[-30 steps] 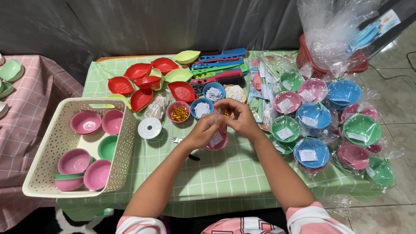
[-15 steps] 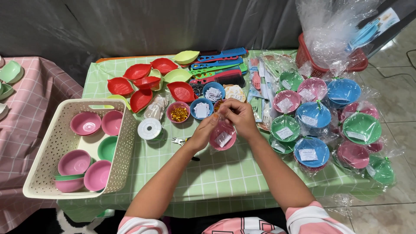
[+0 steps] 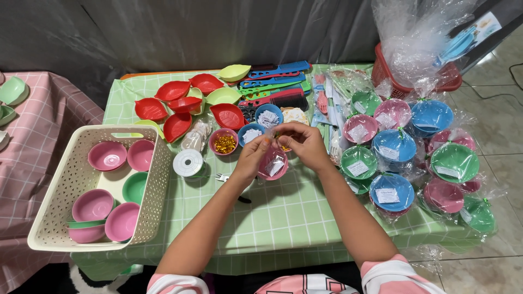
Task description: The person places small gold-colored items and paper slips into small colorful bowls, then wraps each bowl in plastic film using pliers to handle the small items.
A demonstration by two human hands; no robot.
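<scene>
Currently the left hand [image 3: 252, 158] pinches the clear wrap at the left side of a small pink bowl [image 3: 273, 163] held just above the green checked worktop [image 3: 283, 218], midway between the cream basket [image 3: 158, 190] on the left and the wrapped bowls [image 3: 389, 190] on the right. The right hand [image 3: 304, 142] is closed on the gathered wrap at the top; doing this well, I judge, means keeping that gather tight and centred while the left steadies the bowl. Being round, the bowl has no clear long axis; its mouth faces up, tipped slightly toward the person.
</scene>
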